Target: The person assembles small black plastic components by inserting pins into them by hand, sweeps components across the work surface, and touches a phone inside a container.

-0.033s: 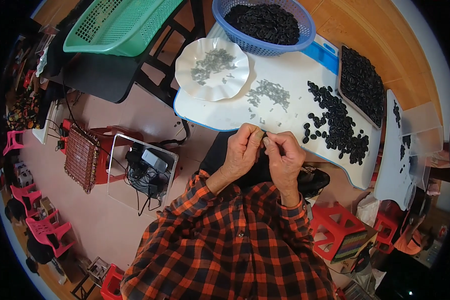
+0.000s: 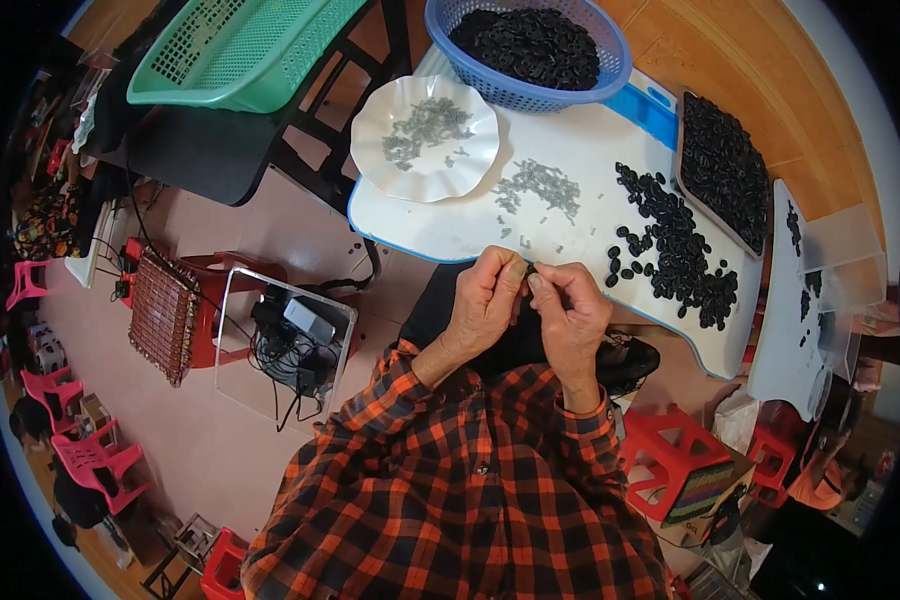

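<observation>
My left hand (image 2: 485, 302) and my right hand (image 2: 572, 315) meet at the near edge of the white table (image 2: 420, 228). The fingers of both are closed in a pinch around a small black piece (image 2: 530, 268), mostly hidden by the thumbs and fingertips. Loose black oval pieces (image 2: 675, 225) are spread over the table to the right. Just beyond my hands lies a scatter of tiny clear tube-like bits (image 2: 545, 187). More such bits rest in a white wavy-rimmed dish (image 2: 370, 165) at the left end of the table.
A blue basket (image 2: 530, 97) full of black pieces stands at the back. At the right is a tray (image 2: 715, 222) heaped with them. A green basket (image 2: 210, 95) sits on a dark table at left. A clear bin (image 2: 232, 385) with cables and a red stool (image 2: 670, 450) stand on the floor.
My right thumb has shifted very slightly, and a little more of the black piece shows between the fingertips. Everything else is the same.
</observation>
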`<action>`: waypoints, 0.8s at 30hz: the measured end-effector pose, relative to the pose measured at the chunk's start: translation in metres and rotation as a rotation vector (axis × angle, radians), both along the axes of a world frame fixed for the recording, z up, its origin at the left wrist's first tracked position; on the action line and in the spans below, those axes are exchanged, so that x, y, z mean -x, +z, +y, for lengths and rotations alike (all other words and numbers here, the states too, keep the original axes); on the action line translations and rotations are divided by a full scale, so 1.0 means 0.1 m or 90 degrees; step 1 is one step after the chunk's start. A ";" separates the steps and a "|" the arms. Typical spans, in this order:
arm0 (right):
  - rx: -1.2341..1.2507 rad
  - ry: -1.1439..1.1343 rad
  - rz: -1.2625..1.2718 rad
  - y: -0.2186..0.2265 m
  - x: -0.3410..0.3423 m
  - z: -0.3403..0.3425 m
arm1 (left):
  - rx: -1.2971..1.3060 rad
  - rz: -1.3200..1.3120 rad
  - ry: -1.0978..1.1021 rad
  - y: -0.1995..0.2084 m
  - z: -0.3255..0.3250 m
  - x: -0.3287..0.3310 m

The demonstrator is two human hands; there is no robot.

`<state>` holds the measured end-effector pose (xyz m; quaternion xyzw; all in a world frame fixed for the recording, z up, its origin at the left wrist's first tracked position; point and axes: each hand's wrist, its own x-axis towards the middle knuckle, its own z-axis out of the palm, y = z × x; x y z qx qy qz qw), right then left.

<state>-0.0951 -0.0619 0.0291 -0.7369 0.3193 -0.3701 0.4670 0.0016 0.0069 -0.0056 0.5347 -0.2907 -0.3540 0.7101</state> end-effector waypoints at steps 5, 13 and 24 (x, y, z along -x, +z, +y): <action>-0.205 0.007 -0.038 0.01 0.01 0.00 | 0.028 0.093 -0.013 -0.01 -0.02 0.01; -0.263 0.020 -0.038 0.05 0.02 0.01 | -0.004 0.036 0.025 -0.04 -0.02 0.02; -0.180 0.019 -0.050 -0.06 0.04 -0.01 | -0.007 -0.020 0.023 -0.02 -0.04 0.06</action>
